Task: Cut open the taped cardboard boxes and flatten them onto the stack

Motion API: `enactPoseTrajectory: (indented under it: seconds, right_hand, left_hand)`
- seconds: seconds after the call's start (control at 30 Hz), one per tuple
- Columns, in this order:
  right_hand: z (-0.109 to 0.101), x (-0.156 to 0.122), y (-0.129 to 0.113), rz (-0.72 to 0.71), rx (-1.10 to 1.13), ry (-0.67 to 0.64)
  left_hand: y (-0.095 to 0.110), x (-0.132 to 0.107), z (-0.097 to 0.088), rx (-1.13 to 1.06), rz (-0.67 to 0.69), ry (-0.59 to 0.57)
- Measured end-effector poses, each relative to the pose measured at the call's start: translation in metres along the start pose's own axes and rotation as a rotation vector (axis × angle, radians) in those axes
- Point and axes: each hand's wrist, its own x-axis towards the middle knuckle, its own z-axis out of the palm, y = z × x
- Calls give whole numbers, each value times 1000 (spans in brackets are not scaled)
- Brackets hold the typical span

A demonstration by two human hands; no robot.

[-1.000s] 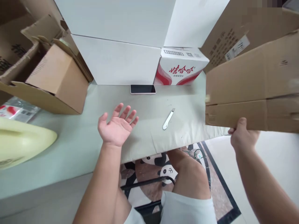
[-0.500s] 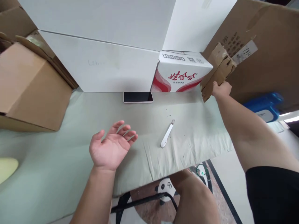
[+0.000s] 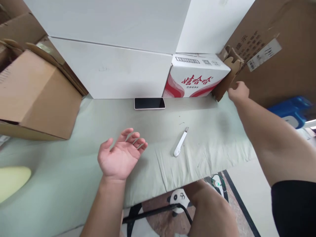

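My left hand rests palm up on the pale green cloth-covered table, fingers loosely spread and holding nothing. A white utility knife lies on the cloth to its right. My right arm reaches out to the far right, where my right hand has its fingers curled at the lower edge of a folded piece of brown cardboard. The cardboard stands wedged between a red-and-white printed carton and a large brown box.
A dark phone lies against stacked white boxes at the back. An open brown carton sits on the left, with a pale yellow object near the left edge. A blue object is at the far right. My knees and a panda-patterned mat are below the table edge.
My right hand carried the folded cardboard from the front right to the back and pushed it in beside the printed carton. My left hand stayed open on the cloth.
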Motion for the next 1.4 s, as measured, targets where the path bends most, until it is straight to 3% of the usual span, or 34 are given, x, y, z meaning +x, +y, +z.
enactPoseTrajectory:
  seconds: [0.1, 0.17, 0.27, 0.4, 0.43, 0.47, 0.6, 0.7, 0.77, 0.9, 1.03, 1.13, 1.2, 1.23, 1.3, 1.33, 1.4]
  right_hand:
    - [-32, -12, -34, -21, 6, 59]
    - [-50, -34, -69, -181, 55, 59]
    - [-65, -96, -140, -611, 168, -50]
    - [-77, -205, -255, -1272, 268, -274]
    - [-81, -229, -284, -1495, 254, -272]
    - [-85, -249, -313, -1613, 225, -244]
    - [-99, -292, -410, -1635, 213, -304]
    - [-102, -299, -454, -1599, 241, -328]
    - [-102, -300, -468, -1595, 180, -342]
    - [-103, -296, -463, -1554, 74, -342]
    - [-111, -278, -426, -1434, 93, -369]
    - [-117, -259, -379, -1372, 238, -398]
    - [-122, -250, -339, -1339, 373, -402]
    - [-125, -247, -318, -1322, 438, -396]
    - [-131, -248, -274, -1302, 562, -362]
    - [-134, -251, -253, -1295, 620, -341]
    - [-140, -260, -215, -1279, 707, -318]
  left_hand:
    - [6, -5, 1, -39, 39, -13]
    - [10, -12, 2, -67, 63, -30]
    - [17, -24, 1, -69, 121, -50]
    - [33, -40, -3, -12, 252, -44]
    - [38, -43, -5, -18, 291, -29]
    - [44, -47, -7, -51, 356, 6]
    - [66, -62, -15, -186, 584, 103]
    - [73, -69, -17, -89, 537, 32]
    - [73, -69, -17, -14, 498, -21]
    - [65, -63, -17, 134, 489, -114]
    - [60, -69, -13, 344, 566, -289]
    - [71, -95, 1, 435, 484, -582]
    - [84, -119, 12, 482, 264, -879]
    - [91, -129, 17, 521, 164, -961]
    - [98, -139, 24, 550, 139, -928]
    - [98, -137, 24, 504, 250, -843]
    - [90, -122, 20, 452, 596, -474]
